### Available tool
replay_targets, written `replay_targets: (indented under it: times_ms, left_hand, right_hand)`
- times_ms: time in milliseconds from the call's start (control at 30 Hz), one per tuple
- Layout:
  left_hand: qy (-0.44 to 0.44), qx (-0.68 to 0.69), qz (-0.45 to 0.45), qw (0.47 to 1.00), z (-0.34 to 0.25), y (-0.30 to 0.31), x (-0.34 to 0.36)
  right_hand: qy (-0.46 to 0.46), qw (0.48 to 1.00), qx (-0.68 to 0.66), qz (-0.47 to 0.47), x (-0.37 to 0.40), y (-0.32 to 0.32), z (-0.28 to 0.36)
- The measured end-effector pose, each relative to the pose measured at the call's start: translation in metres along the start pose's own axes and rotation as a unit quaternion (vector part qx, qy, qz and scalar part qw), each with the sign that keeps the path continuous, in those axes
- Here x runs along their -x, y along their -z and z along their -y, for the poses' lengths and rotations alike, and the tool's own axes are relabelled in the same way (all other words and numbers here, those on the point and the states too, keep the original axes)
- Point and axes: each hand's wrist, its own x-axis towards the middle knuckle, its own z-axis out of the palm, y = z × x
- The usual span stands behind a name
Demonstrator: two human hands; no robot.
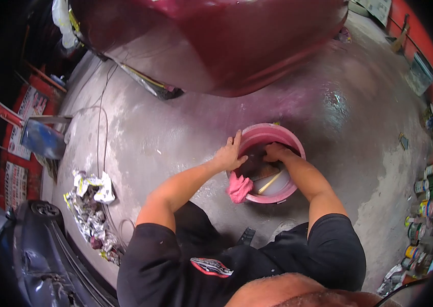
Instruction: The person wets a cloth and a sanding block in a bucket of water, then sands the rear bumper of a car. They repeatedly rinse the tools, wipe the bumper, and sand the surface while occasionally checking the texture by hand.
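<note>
A round pink tub (pixel 300 148) stands on the floor in front of me. My left hand (pixel 230 154) rests on its left rim with the fingers apart. Inside the tub, my right hand (pixel 276 152) reaches down over a dark area; its fingertips are partly hidden, and I cannot make out what they touch. Cloudy liquid (pixel 278 185) lies in the lower part of the tub, with a pale yellow stick (pixel 270 182) slanting across it. A pink cloth (pixel 239 188) hangs over the rim at the lower left, just below my left hand.
A dark red glossy car panel (pixel 237 46) spans the top. Crumpled paper and plastic (pixel 91 204) lie at left, near a hose (pixel 106 128). A dark car part (pixel 48 256) sits lower left. Several paint cans (pixel 421 207) line the right wall; a bin (pixel 420 74) stands above them.
</note>
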Motion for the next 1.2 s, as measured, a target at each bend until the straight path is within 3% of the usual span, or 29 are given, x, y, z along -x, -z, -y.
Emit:
replay_targets:
  times_ms: [367, 867, 1200]
  left_hand:
    - [0.004, -0.009, 0.005, 1.000, -0.002, 0.005, 0.004]
    - [0.008, 0.020, 0.009, 1.000, -0.001, 0.008, 0.008]
    - [0.018, 0.009, 0.041, 0.999, -0.009, 0.019, 0.009]
  right_hand:
    - [0.066, 0.997, -0.016, -0.032, 0.006, 0.004, 0.002]
    - [0.041, 0.999, -0.003, 0.008, 0.006, 0.009, 0.005]
    - [0.033, 0.999, -0.016, -0.017, -0.003, -0.003, -0.004]
